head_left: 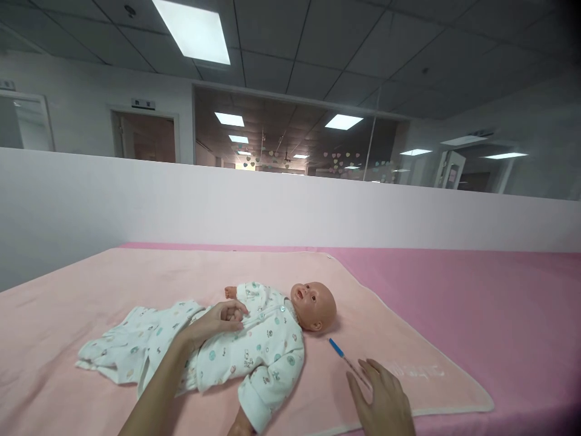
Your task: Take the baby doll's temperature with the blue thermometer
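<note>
A baby doll (318,306) lies on its back in a white patterned outfit (254,345), head to the right. My left hand (218,324) rests on the front of the outfit, fingers loosely curled, with a gap between thumb and forefinger. Beside the doll's head is a thin thermometer-like stick with a blue end (336,347). Its clear shaft runs between the thumb and forefinger of my right hand (381,396). Those fingertips stand apart around the shaft, and the stick's near end is hard to make out.
A peach blanket (181,272) with a pale edge lies under the doll, over a pink cover (476,309). White lettering marks the blanket near my right hand. A low white partition (290,212) rises behind the surface; beyond it are a doorway and large windows.
</note>
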A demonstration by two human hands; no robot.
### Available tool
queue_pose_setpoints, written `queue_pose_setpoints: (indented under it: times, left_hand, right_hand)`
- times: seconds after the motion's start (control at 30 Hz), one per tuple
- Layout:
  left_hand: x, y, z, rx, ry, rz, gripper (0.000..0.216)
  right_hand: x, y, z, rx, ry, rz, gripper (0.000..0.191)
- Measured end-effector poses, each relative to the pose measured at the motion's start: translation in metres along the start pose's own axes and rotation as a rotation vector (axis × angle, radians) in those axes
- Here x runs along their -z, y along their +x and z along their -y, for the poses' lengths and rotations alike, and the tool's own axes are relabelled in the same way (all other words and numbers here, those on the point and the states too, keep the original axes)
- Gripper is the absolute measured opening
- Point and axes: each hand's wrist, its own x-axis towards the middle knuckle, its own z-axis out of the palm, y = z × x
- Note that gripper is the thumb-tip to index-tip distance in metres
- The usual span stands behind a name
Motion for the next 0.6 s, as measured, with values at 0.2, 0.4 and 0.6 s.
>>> queue_pose_setpoints:
  times: [0.2,0.4,0.6]
  left_hand:
    - [-0.001,-0.009,-0.010,-0.002,-0.130,-0.105,0.033]
    - [0.011,-0.009,0.002,-0.142,-0.326,-0.131,0.035]
    - [0.012,-0.009,0.013,0.045,-0.336,0.008,0.047]
  right_hand:
    - [0.023,-0.004,-0.039,-0.102,-0.070,0.419,0.026]
    - [0.051,0.028,0.019,-0.534,0.149,0.444,0.025]
    - [0.035,0.076,0.113,-0.495,0.728,0.565,0.028]
